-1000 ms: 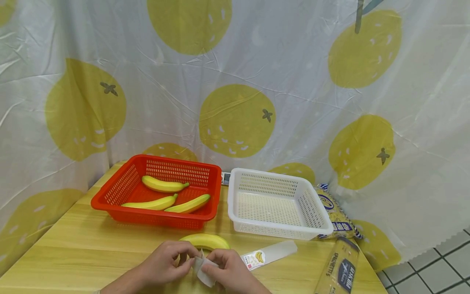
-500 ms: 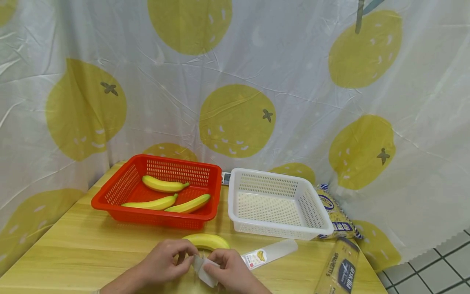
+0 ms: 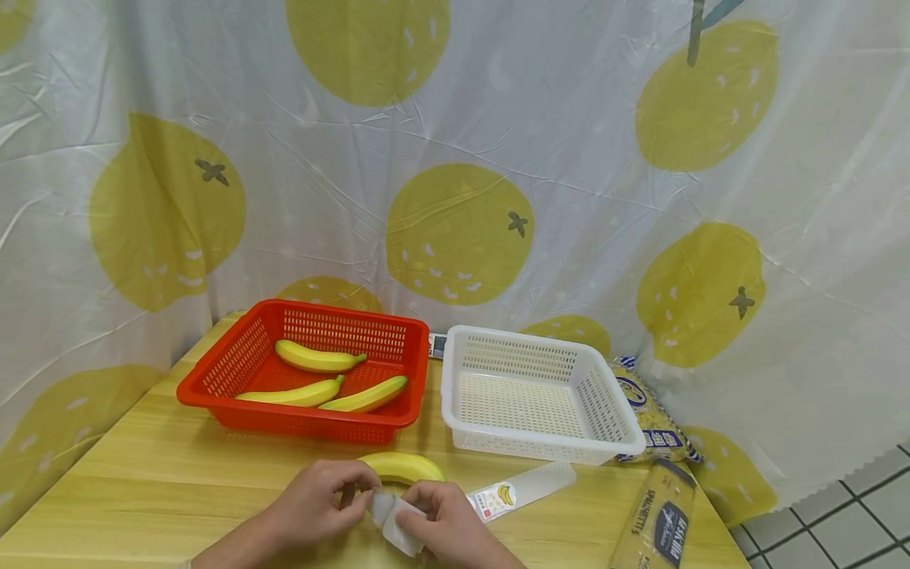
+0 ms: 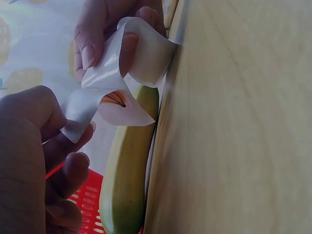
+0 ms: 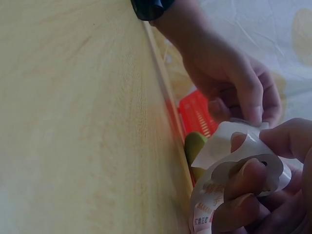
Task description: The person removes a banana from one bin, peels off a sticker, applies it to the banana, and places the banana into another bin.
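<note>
A strip of banana stickers on pale backing (image 3: 403,527) is held between both hands above the table's near side. My left hand (image 3: 323,502) pinches a partly lifted sticker (image 4: 80,109) by its edge between thumb and forefinger; its orange banana print shows in the left wrist view. My right hand (image 3: 455,521) grips the folded backing, which curls round its fingers in the right wrist view. Just beyond the hands lies a banana (image 3: 408,468), partly hidden by the left hand. Right of it a stretch of strip with a printed sticker (image 3: 492,499) lies flat; whether it joins the held part is hidden.
A red basket (image 3: 298,423) with 3 bananas stands at the back left. Beside it is a white basket (image 3: 526,449). A yellow packet (image 3: 657,431) and a spaghetti pack (image 3: 657,514) lie on the right. A lemon-print curtain (image 3: 597,261) hangs behind.
My left hand has shifted slightly left and up, and the pinched sticker has spread further from the backing. The right hand stays almost still, and the baskets and bananas have not moved.
</note>
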### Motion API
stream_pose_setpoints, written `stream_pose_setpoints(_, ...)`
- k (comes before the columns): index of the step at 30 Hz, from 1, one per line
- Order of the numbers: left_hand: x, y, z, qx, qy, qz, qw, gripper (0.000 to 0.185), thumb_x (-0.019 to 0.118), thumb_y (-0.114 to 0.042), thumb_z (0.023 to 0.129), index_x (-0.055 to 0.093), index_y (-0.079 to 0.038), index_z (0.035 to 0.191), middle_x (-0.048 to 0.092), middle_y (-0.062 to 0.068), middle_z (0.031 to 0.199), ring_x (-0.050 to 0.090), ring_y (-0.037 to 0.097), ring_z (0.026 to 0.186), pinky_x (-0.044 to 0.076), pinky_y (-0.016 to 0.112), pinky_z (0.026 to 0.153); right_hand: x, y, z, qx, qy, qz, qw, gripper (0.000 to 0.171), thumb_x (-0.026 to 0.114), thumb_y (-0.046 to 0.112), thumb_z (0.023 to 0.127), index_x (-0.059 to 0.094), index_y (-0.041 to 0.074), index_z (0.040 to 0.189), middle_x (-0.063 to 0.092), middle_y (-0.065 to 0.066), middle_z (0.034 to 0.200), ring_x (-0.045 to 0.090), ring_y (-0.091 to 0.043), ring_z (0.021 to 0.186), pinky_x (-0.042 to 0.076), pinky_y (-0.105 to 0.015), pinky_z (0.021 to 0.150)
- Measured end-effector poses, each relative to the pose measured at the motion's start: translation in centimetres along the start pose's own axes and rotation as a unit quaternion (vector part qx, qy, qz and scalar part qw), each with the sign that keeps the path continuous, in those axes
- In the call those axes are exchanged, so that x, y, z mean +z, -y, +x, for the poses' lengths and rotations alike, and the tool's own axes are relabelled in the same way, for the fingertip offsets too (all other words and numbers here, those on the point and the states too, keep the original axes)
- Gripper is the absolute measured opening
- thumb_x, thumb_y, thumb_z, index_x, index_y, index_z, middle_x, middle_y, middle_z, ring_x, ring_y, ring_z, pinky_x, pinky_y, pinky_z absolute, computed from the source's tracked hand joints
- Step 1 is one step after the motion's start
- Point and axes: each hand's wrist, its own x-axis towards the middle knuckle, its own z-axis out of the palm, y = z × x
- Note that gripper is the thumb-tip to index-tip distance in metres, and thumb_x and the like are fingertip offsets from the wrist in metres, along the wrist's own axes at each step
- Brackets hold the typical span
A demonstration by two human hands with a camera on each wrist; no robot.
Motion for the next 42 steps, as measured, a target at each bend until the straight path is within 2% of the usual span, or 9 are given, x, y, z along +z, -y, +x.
stream_pose_setpoints(17, -0.09, 0.13, -0.06, -0.018, -0.004, 0.024, 0.9995, 0.039, 0.078, 0.004, 0.080, 0.070, -0.027, 0.101, 0.064, -0.019, 0.085, 0.049, -0.005, 0.063, 0.040, 0.005, 0.056, 0.03, 0.00, -0.03, 0.008, 0.006, -0.001, 1.000, 0.019, 0.067, 0.019, 0.099, 0.071, 0.001, 0.099, 0.064, 0.006, 0.071, 0.049, 0.003, 0.047, 0.040, -0.014, 0.042)
stream_pose_setpoints(29, -0.18, 0.01, 0.02, -0.037, -0.010, 0.023, 0.9990, 0.037, 0.078, 0.003, 0.083, 0.069, -0.029, 0.100, 0.063, -0.020, 0.082, 0.051, -0.006, 0.064, 0.042, 0.007, 0.056, 0.05, 0.09, -0.08, 0.011, 0.013, 0.004, 1.000, 0.020, 0.066, 0.018, 0.099, 0.070, -0.001, 0.098, 0.063, 0.007, 0.071, 0.049, 0.003, 0.048, 0.040, -0.013, 0.043)
stream_pose_setpoints(39, -0.24, 0.00, 0.10, -0.043, -0.014, 0.031, 0.9985, 0.035, 0.078, 0.001, 0.085, 0.069, -0.029, 0.100, 0.064, -0.020, 0.083, 0.050, -0.008, 0.064, 0.042, 0.007, 0.055, 0.02, 0.16, -0.05, 0.007, 0.019, 0.001, 1.000, 0.020, 0.066, 0.018, 0.099, 0.070, -0.002, 0.097, 0.064, 0.008, 0.074, 0.049, 0.003, 0.051, 0.041, -0.013, 0.045)
stream_pose_setpoints(42, -0.26, 0.01, 0.08, -0.047, -0.015, 0.035, 0.9982, 0.035, 0.078, 0.001, 0.084, 0.069, -0.029, 0.100, 0.064, -0.020, 0.084, 0.050, -0.007, 0.065, 0.042, 0.008, 0.055, -0.01, 0.16, -0.06, 0.008, 0.023, -0.001, 1.000, 0.020, 0.066, 0.018, 0.099, 0.070, -0.002, 0.097, 0.066, 0.008, 0.077, 0.053, 0.003, 0.057, 0.044, -0.013, 0.050)
